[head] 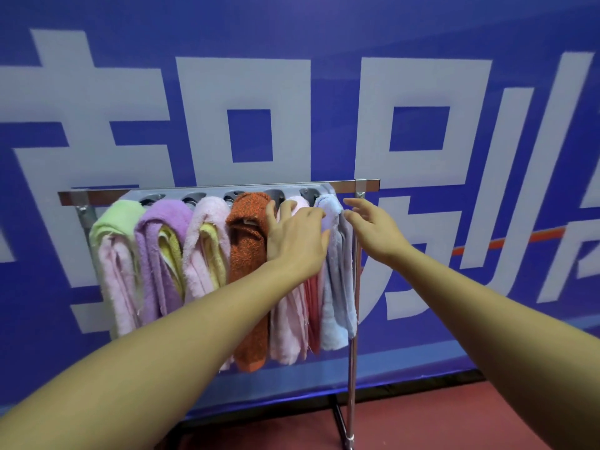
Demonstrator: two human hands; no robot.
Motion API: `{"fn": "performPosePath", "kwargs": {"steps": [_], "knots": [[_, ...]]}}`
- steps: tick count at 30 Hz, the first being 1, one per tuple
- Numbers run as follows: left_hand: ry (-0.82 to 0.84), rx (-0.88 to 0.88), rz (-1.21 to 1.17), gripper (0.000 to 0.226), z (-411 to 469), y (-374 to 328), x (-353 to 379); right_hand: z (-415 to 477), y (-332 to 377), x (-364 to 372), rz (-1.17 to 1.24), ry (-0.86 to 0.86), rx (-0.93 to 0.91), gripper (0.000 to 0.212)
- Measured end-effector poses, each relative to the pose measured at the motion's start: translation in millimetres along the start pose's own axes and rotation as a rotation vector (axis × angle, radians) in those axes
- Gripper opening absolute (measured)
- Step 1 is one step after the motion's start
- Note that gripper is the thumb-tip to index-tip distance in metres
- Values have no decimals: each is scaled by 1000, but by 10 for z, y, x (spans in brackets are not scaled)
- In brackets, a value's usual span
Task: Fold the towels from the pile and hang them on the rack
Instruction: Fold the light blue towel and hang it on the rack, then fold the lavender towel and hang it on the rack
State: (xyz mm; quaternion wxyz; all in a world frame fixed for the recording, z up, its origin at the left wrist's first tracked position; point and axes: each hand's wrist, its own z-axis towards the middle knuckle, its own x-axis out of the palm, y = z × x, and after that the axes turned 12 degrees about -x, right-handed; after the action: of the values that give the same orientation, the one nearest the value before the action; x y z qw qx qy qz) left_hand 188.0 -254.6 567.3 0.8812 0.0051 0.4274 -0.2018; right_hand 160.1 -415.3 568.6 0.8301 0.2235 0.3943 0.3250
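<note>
A metal rack [357,185] with a grey holed hanger bar carries several folded towels side by side: green and pink [113,241], purple [156,241], pale pink with yellow [207,241], orange [246,254], pink [289,319] and pale blue [337,280] at the right end. My left hand [297,238] lies with spread fingers over the top of the pink towel, fingertips reaching the pale blue one. My right hand [373,228] hovers open just right of the pale blue towel, beside the rack's right post, holding nothing.
A big blue banner [292,92] with white characters stands right behind the rack. The rack's right post [352,368] runs down to a black foot on the red floor [422,417]. No towel pile is in view.
</note>
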Motion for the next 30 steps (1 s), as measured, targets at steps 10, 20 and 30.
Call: {"fn": "performPosePath", "kwargs": {"steps": [10, 20, 30], "knots": [[129, 8, -156, 34, -958, 498, -157, -980, 355, 302, -22, -123, -98, 25], [456, -434, -426, 29, -2335, 1505, 150, -2259, 313, 1246, 121, 425, 107, 32], [841, -614, -430, 18, -3594, 1852, 835, -3208, -25, 2132, 5, 1011, 267, 45]]}}
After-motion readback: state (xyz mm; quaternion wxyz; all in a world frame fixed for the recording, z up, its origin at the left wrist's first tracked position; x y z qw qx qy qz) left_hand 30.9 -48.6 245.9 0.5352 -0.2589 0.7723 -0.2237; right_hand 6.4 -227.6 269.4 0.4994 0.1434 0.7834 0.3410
